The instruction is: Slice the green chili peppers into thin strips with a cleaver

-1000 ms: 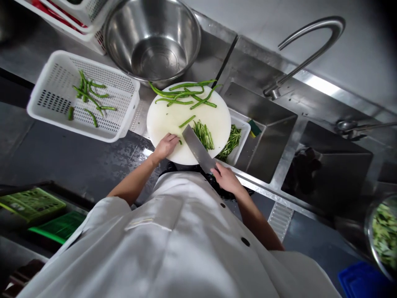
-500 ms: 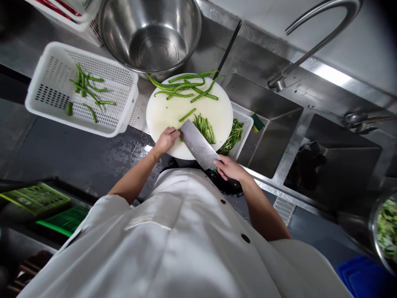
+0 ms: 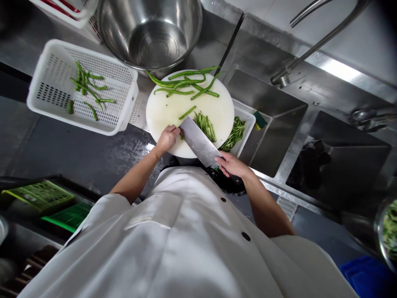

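Note:
A round white cutting board (image 3: 159, 108) lies in front of me. My right hand (image 3: 233, 164) is closed round the handle of a cleaver (image 3: 198, 141), its broad blade slanting across the board's near part. At the blade's far left end, my left hand (image 3: 168, 137) has its fingers curled in; a bit of green pepper (image 3: 181, 136) shows by the fingertips, the rest hidden. Shredded green pepper (image 3: 205, 126) is heaped right of the blade. One short pepper piece (image 3: 187, 112) lies beyond it. Several long whole green peppers (image 3: 186, 85) lie along the board's far edge.
Left stands a white perforated basket (image 3: 124, 111) with several green peppers. Behind the board is a large steel bowl (image 3: 118, 41). A white basket (image 3: 248, 128) of shreds sits partly under the board's right side. Sinks (image 3: 266, 136) and a faucet (image 3: 322, 41) are on the right.
The view has shifted slightly. Both hands, the cleaver and the peppers keep nearly the same places on the board.

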Action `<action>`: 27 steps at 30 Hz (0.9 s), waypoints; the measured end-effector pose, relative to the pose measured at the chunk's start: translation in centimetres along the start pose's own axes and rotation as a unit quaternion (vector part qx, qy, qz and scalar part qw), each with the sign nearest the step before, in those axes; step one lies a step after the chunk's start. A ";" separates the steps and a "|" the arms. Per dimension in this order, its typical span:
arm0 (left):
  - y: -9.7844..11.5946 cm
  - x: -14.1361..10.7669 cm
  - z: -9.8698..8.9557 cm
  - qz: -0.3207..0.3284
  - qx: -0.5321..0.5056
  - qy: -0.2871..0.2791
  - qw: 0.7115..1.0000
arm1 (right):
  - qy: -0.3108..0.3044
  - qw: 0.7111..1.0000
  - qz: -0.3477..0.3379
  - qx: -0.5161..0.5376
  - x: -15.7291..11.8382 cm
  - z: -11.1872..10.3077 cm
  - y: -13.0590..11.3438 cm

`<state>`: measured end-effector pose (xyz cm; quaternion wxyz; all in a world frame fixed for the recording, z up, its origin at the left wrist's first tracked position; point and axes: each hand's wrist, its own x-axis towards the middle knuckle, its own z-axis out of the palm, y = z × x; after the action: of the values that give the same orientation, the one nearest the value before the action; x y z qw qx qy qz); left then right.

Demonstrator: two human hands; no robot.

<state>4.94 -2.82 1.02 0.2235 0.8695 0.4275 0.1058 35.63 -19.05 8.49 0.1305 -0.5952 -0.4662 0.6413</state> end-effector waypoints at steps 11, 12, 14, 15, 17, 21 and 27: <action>1.4 -1.0 0.7 0.006 0.009 0.023 1.000 | 0.003 0.999 0.005 0.039 -0.5 0.4 0.5; 1.7 -1.1 1.0 -0.009 0.007 0.028 1.000 | 0.000 0.999 0.006 0.038 -0.6 0.4 0.6; 2.0 -1.3 1.5 -0.028 0.006 0.036 0.999 | -0.006 0.999 0.006 0.037 -0.6 0.4 0.7; 2.0 -1.3 1.6 -0.032 0.005 0.040 0.999 | -0.009 0.999 0.005 0.038 -0.7 0.4 0.8; 2.0 -1.3 1.8 -0.031 0.004 0.045 0.998 | -0.012 0.999 0.005 0.041 -0.7 0.4 0.9; 1.7 -1.3 1.5 -0.013 -0.004 0.040 0.999 | -0.012 0.999 0.009 0.052 -0.7 0.3 1.1; 2.1 -1.3 1.3 -0.013 -0.007 0.040 0.999 | -0.015 0.998 0.008 0.064 -0.5 0.3 1.0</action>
<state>6.13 -5.35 0.92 0.2135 0.8576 0.4463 0.1408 35.85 -20.07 7.96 0.1569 -0.5797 -0.4213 0.6796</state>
